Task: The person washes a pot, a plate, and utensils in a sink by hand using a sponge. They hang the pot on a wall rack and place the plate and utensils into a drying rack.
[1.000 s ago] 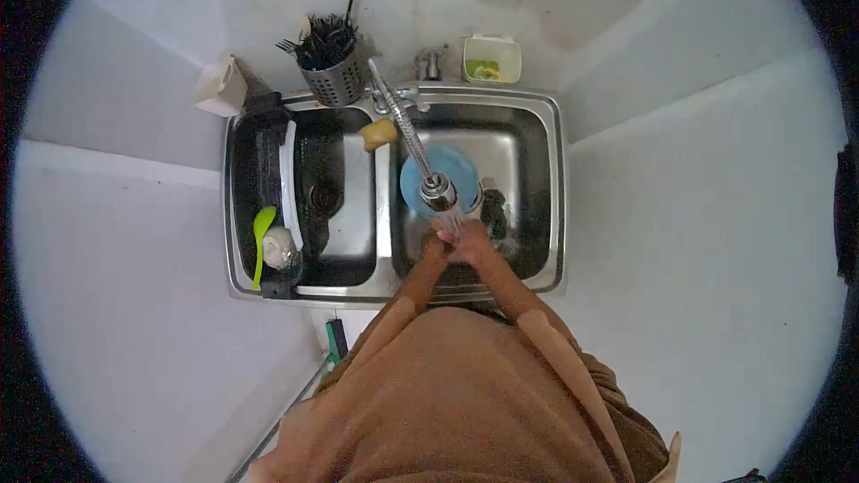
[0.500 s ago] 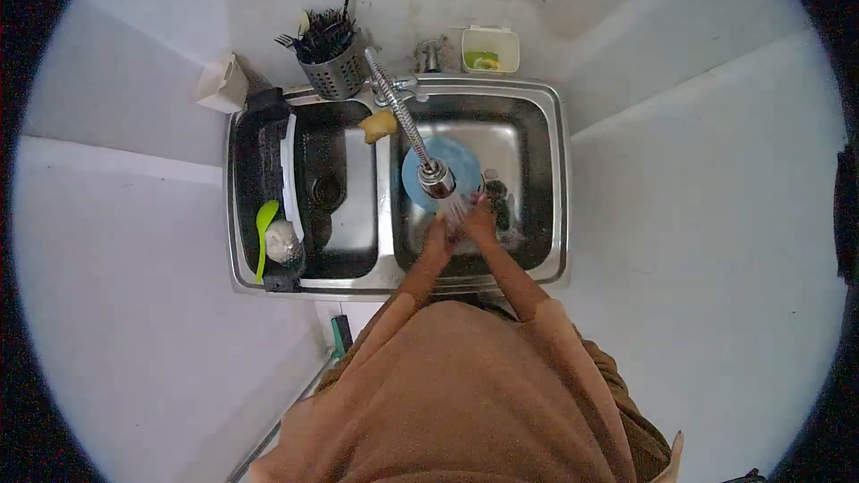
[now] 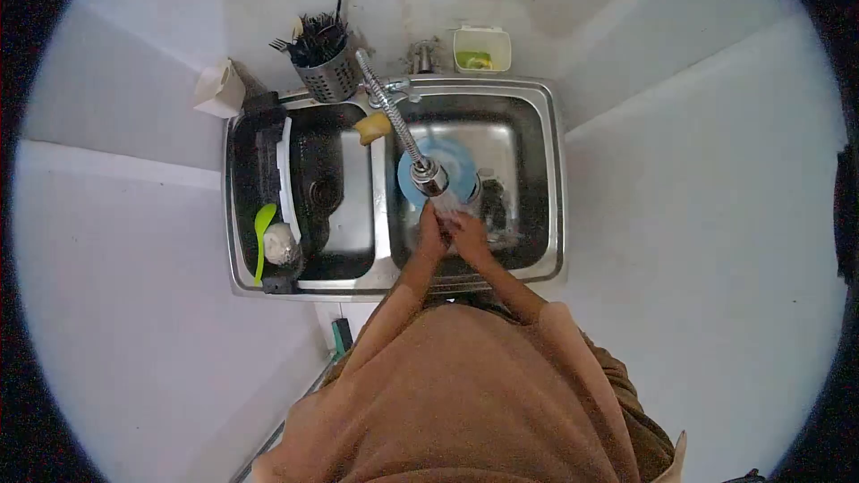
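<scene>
Water runs from the spring-neck faucet (image 3: 429, 176) over my two hands in the right basin. My left hand (image 3: 431, 233) is closed, fingers curled toward the other hand under the stream. Close beside it, my right hand (image 3: 468, 235) bends inward with its fingers drawn together. I cannot tell what is between them. Just beyond my fingertips, a round light-blue plate or bowl (image 3: 458, 159) lies in the basin, partly hidden by the faucet head. Dark, shiny wet items (image 3: 494, 201) lie to the right of my hands.
A yellow sponge (image 3: 372, 128) sits on the divider. The left basin holds a dish rack (image 3: 270, 152) with a white plate (image 3: 286, 179), a green spoon (image 3: 261, 233) and a whitish round item (image 3: 281, 244). Behind stand a cutlery holder (image 3: 329, 80) and a white container (image 3: 483, 38).
My right hand has drawn back toward me and closer to my left hand, under the stream. The view has shifted slightly; the blue dish stays in the basin.
</scene>
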Demonstrator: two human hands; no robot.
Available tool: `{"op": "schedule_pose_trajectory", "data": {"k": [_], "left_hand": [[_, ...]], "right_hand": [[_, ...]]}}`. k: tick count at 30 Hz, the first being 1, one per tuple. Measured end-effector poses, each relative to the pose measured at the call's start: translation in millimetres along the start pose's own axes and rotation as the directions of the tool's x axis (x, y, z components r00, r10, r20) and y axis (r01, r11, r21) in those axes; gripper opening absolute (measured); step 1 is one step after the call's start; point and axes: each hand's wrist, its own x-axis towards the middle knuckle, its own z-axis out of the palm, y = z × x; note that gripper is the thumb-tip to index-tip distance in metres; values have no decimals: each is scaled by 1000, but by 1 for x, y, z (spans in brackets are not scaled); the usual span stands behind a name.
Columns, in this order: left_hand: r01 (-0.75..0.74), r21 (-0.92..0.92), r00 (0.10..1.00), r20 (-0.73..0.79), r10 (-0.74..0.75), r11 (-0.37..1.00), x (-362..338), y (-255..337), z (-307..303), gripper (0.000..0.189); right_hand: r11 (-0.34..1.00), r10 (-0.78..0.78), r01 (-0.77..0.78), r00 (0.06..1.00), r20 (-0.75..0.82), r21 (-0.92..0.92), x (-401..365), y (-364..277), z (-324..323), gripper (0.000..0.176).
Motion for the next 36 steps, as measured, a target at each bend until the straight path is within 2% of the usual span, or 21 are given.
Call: {"op": "schedule_pose_trajectory", "data": {"k": [1, 2, 4, 6, 7, 9, 10, 11, 12, 15, 18, 21, 22, 24, 25, 27, 28, 30, 32, 34, 36], "left_hand": [[-77, 17, 994, 81, 76, 997, 4, -3, 0, 37], [-157, 28, 976, 160, 150, 987, 7, -6, -1, 38], [-114, -2, 985, 127, 113, 994, 4, -6, 5, 38], [-73, -30, 993, 95, 76, 997, -7, -3, 16, 39], [-91, 38, 993, 83, 88, 995, -17, -2, 22, 39], [-110, 105, 992, 74, 103, 988, -10, -6, 20, 39], [14, 212, 1000, 15, -18, 977, 9, -14, 7, 37], [144, 308, 990, -57, -133, 940, 20, -20, 1, 35], [157, 345, 988, -69, -142, 926, 22, -26, -4, 34], [-99, 479, 995, 26, 98, 872, 13, -33, -11, 33], [-312, 621, 945, 127, 301, 719, 1, -30, -22, 31], [-356, 658, 926, 155, 344, 663, -2, -17, -36, 30], [-360, 547, 924, 96, 370, 756, -2, -12, -42, 30], [-364, 418, 921, 28, 388, 833, -6, -1, -41, 31], [-260, 377, 959, -11, 285, 889, -14, 10, -29, 31], [-150, 330, 983, -49, 176, 932, -20, 18, -28, 32], [-143, 367, 990, 41, 138, 919, -16, 18, -34, 32], [-139, 401, 987, 129, 94, 906, -8, 12, -45, 31], [-260, 431, 955, 248, 164, 864, 2, 1, -57, 29], [-177, 390, 979, 168, 119, 904, 1, -1, -51, 28], [-91, 344, 994, 90, 63, 934, 0, -1, -47, 27]], "right_hand": [[1000, 3, -3, 1000, -2, -2, 1, -4, -1, 35], [997, 47, -39, 991, -125, 68, 4, -10, 0, 32], [987, 98, -63, 965, -245, 146, 22, 7, 14, 30], [983, -154, 110, 928, -340, -145, 57, 77, 59, 34], [984, -152, 110, 928, -341, -141, 49, 53, 43, 34], [987, 163, -161, 957, -239, 27, 20, -30, -19, 35], [987, 162, -161, 957, -240, 26, 23, -19, -13, 35], [953, 233, -175, 945, -231, 245, 30, 3, 0, 36], [873, 300, -181, 931, -206, 453, 34, 19, 9, 37], [782, 291, -98, 931, -222, 616, 28, 30, 24, 40], [883, 298, -170, 923, -243, 438, 24, 32, 26, 43], [936, 291, -229, 931, -221, 267, 21, 26, 23, 32], [936, 291, -230, 932, -218, 268, 22, 34, 28, 32], [993, 67, -36, 957, -282, 115, 24, 48, 32, 35], [993, 64, -34, 958, -279, 113, 19, 30, 17, 35], [841, 390, -367, 921, 26, 397, 0, -35, -33, 36], [842, 388, -367, 921, 28, 395, 1, -16, -28, 36], [970, -24, 76, 975, -223, 229, 3, 33, -15, 36], [990, 4, 13, 993, -119, 137, -10, 4, -43, 34], [998, 42, -41, 999, -21, 37, -14, 2, -53, 33], [999, 28, -16, 961, -274, 46, -11, 19, -48, 29]]}}
